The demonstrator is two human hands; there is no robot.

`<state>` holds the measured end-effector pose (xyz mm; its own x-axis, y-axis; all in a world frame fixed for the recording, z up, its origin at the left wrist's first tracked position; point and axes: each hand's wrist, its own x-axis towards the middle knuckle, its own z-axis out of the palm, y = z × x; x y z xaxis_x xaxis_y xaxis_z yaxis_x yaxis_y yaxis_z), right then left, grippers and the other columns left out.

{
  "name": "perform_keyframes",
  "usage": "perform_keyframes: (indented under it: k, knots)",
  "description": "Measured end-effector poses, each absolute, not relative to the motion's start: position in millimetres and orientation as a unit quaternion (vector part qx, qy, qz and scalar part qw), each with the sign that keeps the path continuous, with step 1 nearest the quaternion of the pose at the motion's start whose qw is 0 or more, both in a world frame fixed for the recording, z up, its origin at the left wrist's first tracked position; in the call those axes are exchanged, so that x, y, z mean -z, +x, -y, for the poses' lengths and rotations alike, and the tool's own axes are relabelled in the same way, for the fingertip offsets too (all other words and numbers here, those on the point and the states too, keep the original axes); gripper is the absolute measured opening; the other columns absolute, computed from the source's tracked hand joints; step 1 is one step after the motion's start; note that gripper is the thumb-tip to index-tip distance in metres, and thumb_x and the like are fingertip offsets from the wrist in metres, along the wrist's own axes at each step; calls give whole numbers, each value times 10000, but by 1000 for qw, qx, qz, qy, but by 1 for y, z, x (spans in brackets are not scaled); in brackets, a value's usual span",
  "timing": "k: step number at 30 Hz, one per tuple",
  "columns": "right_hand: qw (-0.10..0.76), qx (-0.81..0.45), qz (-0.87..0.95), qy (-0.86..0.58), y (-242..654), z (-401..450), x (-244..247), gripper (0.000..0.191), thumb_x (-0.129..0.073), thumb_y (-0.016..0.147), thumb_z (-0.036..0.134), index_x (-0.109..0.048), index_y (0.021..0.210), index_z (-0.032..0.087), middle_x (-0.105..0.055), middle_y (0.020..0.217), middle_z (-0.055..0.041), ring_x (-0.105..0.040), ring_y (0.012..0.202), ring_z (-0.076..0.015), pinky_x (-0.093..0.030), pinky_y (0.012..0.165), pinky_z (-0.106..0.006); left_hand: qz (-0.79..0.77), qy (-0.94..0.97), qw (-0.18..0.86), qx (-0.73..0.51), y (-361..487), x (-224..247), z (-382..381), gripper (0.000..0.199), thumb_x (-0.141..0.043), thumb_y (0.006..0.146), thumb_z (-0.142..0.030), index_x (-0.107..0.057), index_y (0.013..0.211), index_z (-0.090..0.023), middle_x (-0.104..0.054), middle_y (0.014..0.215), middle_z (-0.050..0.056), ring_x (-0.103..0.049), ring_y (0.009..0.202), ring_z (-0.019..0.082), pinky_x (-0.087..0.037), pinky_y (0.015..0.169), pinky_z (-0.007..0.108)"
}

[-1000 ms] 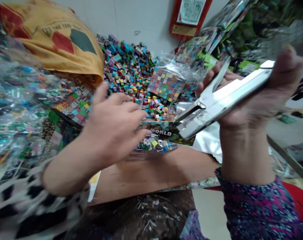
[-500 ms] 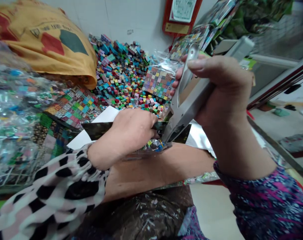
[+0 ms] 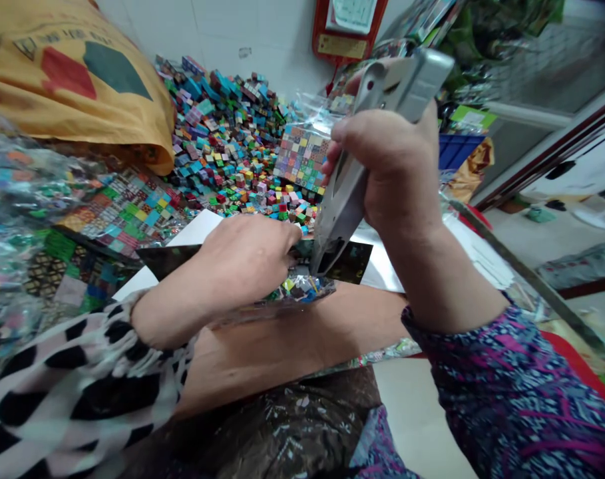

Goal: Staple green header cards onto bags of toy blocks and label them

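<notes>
My right hand (image 3: 399, 163) is wrapped round a silver plier stapler (image 3: 343, 203), held slanting with its handles up. The stapler's jaws reach down onto a dark card strip (image 3: 353, 261). My left hand (image 3: 237, 256) lies over the left part of that card, fingers closed at its edge beside the jaws; their tips are partly hidden. Below the card hangs a clear plastic bag (image 3: 305, 291) with small coloured pieces in it. Both rest over a brown board (image 3: 282, 356).
Behind lies a heap of small coloured cubes (image 3: 222, 140), with a bagged block of cubes (image 3: 302, 156) in front. A yellow sack (image 3: 107, 86) and several clear packets (image 3: 22, 219) fill the left. A blue crate (image 3: 456, 152) stands right. White sheets (image 3: 195, 229) lie under the card.
The stapler's handles have come closer together in my right hand. The view has shifted, so hands and card appear farther left. My left hand stays on the card.
</notes>
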<state>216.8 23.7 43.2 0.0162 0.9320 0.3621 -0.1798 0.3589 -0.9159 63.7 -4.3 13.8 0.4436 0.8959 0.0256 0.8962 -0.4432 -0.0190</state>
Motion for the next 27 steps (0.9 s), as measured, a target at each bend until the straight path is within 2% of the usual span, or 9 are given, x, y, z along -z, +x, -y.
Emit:
perform_keyframes:
  k: [4,7,10,14,17,20,22,25,27]
  knots:
    - [651,-294,593,-371,214,-40,-45,260,-660,659,245,-511,856,327,-594,798,33,-642,881,-249,-518,665,-346,530,-847,23,-6,65,-14,4,253,-507,842,-325,-730,939,-252,-698,740,70,-694,796,314,-488,688,381]
    - [652,-252,621,-356,215,-52,-42,278,-605,645,201,-499,880,308,-565,819,29,-593,708,-199,-468,554,-319,535,-844,40,-23,67,-15,3,254,-494,853,-323,-720,939,-244,-703,764,77,-699,827,315,-485,684,369]
    - [668,-222,635,-319,215,-57,-40,271,-564,644,181,-486,881,285,-541,871,24,-529,628,-152,-431,502,-295,535,-842,54,-39,68,-16,3,251,-491,861,-332,-709,953,-247,-698,763,71,-704,838,313,-475,670,355]
    - [662,-241,634,-318,214,-49,-42,281,-556,657,184,-465,905,280,-507,763,43,-493,548,-134,-437,502,-284,534,-843,59,-41,69,-18,7,258,-488,870,-338,-706,977,-253,-690,745,62,-700,811,288,-459,647,333]
    - [659,-333,589,-330,217,-40,-45,326,-571,664,208,-445,954,286,-467,618,78,-469,493,-138,-423,471,-268,531,-845,52,-34,68,-18,10,248,-496,871,-319,-708,981,-255,-693,735,60,-693,777,273,-449,632,328]
    - [636,-508,486,-319,229,-37,-40,346,-568,669,258,-437,989,274,-559,654,55,-551,574,-150,-503,560,-286,521,-852,49,-25,67,-17,10,231,-500,877,-305,-708,965,-256,-712,750,59,-688,756,268,-449,634,337]
    - [614,-581,433,-311,242,-41,-31,280,-547,700,336,-458,954,261,-634,772,5,-638,746,-182,-564,700,-357,514,-856,53,-22,66,-16,10,241,-488,884,-300,-709,972,-260,-725,769,61,-691,759,272,-452,637,343]
    - [630,-580,414,-308,270,-55,-16,249,-513,734,474,-468,862,266,-646,881,-37,-647,992,-224,-556,832,-433,520,-852,52,-24,66,-16,10,253,-485,883,-298,-717,978,-261,-730,780,63,-696,772,283,-460,643,349]
    - [676,-545,404,-288,295,-65,-11,230,-471,740,481,-455,825,268,-607,864,-46,-625,1027,-211,-525,887,-429,528,-848,44,-30,67,-17,10,243,-501,878,-296,-719,975,-253,-725,770,64,-696,776,290,-466,653,354]
